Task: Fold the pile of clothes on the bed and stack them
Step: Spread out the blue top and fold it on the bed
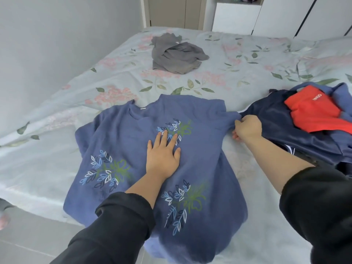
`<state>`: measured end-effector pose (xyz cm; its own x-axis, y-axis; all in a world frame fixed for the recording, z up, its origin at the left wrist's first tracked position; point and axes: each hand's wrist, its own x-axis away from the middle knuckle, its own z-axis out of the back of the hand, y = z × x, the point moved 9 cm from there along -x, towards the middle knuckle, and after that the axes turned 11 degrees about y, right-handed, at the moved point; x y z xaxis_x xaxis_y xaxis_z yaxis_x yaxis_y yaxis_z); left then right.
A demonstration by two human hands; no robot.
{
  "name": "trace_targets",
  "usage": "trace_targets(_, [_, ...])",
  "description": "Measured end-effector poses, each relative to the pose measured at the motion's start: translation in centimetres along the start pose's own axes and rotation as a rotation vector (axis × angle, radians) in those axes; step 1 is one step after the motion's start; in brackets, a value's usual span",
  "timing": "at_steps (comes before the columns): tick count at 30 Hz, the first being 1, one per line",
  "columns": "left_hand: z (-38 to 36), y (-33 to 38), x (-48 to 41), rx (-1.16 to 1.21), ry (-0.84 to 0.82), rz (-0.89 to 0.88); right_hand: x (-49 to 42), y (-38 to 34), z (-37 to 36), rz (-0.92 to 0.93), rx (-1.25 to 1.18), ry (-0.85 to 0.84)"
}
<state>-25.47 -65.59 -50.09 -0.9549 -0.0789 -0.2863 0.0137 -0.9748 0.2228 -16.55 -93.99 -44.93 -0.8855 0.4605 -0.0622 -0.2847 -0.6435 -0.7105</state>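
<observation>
Bed (57,103): pale floral sheet, pink blossoms and green leaves, lightly creased. Far centre, a grey garment (175,54) lies crumpled, well apart from everything else. Right edge: unsorted pile (282,126) of smooth, slightly shiny navy fabric, with a red garment (312,113) bearing small white lettering bunched on top and more blue cloth behind it. The pile sits just beside the blue shirt's sleeve and touches the back of the right hand (247,127). Beyond the bed are white cupboard fronts (236,18); grey floor tiles (28,235) lower left. Blue shirt (133,149): spread front-up on the near part of the bed, hem hanging over the near edge, matte soft knit, printed leaf sprays in white, light blue, navy and green, round neckline with a small label. Left hand (162,153): flat, fingers spread, pressing the chest area. Right hand: fingers curled, pinching the edge of the shirt's sleeve (226,116), which is drawn out sideways. Both forearms wear black sleeves pushed up.
</observation>
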Motion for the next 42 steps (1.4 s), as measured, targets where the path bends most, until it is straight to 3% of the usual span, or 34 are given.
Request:
trace_targets(2, [0.0,0.0,0.0,0.002,-0.001,0.005,0.7,0.8,0.0,-0.028,-0.045,0.005])
trace_targets(7, [-0.1,-0.1,0.0,0.0,-0.028,0.005,5.0,3.3,-1.5,-0.184,-0.122,-0.222])
trace_targets(15, [0.7,1.3,2.7,0.175,-0.309,-0.014,12.9,3.6,-0.3,0.031,0.048,-0.539])
trace_targets(20, [2.3,3.4,9.2,0.372,-0.237,-0.018,16.9,4.1,0.8,0.066,0.011,-0.729])
trace_targets(22, [2.7,3.2,10.7,0.408,-0.199,-0.01,17.6,4.8,1.3,0.084,-0.004,-0.704])
trace_targets(24, [2.9,3.1,11.2,0.421,-0.195,-0.018,17.6,5.8,2.1,-0.029,-0.226,-0.617])
trace_targets(27, [2.7,3.0,11.2,0.422,-0.221,0.0,18.4,7.4,3.4,-0.434,-0.801,-0.587])
trace_targets(29, [2.5,3.1,11.1,0.367,-0.222,-0.008,18.7,8.5,4.3,-0.502,-0.841,-0.566])
trace_targets(32, [2.2,3.2,11.3,0.297,-0.229,-0.027,19.6,9.1,5.0,-0.402,-0.68,-0.638])
trace_targets(37, [2.0,3.3,11.5,0.217,-0.231,-0.069,22.7,8.7,5.8,-0.132,-0.368,-1.089])
trace_targets(39, [2.0,3.3,11.5,0.202,-0.22,-0.077,22.9,8.2,6.4,0.031,-0.291,-1.094])
trace_targets(42, [2.0,3.3,11.5,0.193,-0.214,-0.09,22.4,6.3,8.0,0.076,-0.5,-0.992])
